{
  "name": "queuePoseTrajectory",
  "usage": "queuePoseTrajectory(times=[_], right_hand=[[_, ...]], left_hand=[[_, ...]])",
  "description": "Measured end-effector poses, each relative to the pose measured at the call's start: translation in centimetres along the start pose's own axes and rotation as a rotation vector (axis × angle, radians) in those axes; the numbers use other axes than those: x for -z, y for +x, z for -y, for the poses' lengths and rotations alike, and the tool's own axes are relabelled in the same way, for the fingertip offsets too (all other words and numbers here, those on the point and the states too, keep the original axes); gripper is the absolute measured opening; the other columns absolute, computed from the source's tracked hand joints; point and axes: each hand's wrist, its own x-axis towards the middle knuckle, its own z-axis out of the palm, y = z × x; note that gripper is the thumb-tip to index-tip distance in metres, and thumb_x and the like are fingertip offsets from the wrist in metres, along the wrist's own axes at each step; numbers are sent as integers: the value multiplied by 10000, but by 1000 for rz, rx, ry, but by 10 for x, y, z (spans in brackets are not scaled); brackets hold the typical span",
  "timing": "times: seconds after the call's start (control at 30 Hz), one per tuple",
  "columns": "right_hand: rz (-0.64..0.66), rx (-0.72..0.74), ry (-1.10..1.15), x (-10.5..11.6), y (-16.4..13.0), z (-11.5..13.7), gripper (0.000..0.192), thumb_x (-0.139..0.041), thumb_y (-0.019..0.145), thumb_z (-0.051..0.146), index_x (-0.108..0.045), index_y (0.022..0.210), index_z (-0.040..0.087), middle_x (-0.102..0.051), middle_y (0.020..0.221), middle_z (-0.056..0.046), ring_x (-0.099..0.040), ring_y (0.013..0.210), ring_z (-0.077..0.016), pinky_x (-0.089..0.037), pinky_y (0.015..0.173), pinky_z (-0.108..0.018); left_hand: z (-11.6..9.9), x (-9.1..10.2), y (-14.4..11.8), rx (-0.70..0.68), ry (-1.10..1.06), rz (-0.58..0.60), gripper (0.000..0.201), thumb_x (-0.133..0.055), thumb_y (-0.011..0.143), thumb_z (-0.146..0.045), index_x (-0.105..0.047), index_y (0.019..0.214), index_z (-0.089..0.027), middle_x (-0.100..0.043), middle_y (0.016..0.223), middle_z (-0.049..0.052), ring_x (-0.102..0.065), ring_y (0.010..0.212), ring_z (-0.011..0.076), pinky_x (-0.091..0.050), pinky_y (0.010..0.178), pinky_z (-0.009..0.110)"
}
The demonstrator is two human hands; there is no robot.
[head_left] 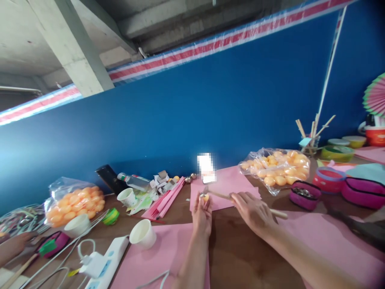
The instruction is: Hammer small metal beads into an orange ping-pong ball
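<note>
My left hand (202, 214) is raised over the brown table (237, 245) and pinches a small orange ball (205, 197) at its fingertips. My right hand (252, 210) grips a wooden-handled tool (278, 213) whose thin tip reaches to the ball. Both hands hover above pink paper sheets (225, 184). A clear bag of orange balls (278, 168) lies just right of my right hand. A second bag of orange balls (75, 200) lies at the left.
White paper cups (142, 235) and a white power strip (104, 261) with cables lie at the front left. Magenta pouches (303, 194), coloured tape rolls (329, 180) and bowls sit at the right. Another person's hand (13, 245) shows at the far left. A blue wall (192, 120) backs the table.
</note>
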Motion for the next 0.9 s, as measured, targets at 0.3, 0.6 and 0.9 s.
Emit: queuePoseTrajectory(times=[0.3, 0.6, 0.9], right_hand=[[3, -72, 17, -3, -2, 3, 189, -393, 867, 246, -543, 981, 227, -600, 744, -15, -534, 705, -124, -295, 525, -221], [12, -113, 48, -5, -4, 4, 249, -367, 876, 268, -525, 1065, 230, -624, 784, -23, -558, 726, -123, -319, 525, -204], [16, -107, 68, -4, -4, 5, 266, -359, 877, 259, -516, 1090, 231, -633, 818, -26, -571, 742, -126, -345, 546, -203]], left_hand=[[0, -2, -2, 27, -20, 9, 268, -536, 770, -135, -546, 1034, -179, -639, 934, 80, -638, 809, 156, -514, 753, 265], [-1, -4, -5, 117, -128, -2, 119, -491, 795, -176, -561, 877, -127, -629, 834, 92, -628, 758, 143, -510, 737, 274], [-2, -4, -3, 149, -142, 27, 133, -499, 797, -216, -566, 861, -120, -613, 837, 94, -575, 621, 81, -502, 617, 206]])
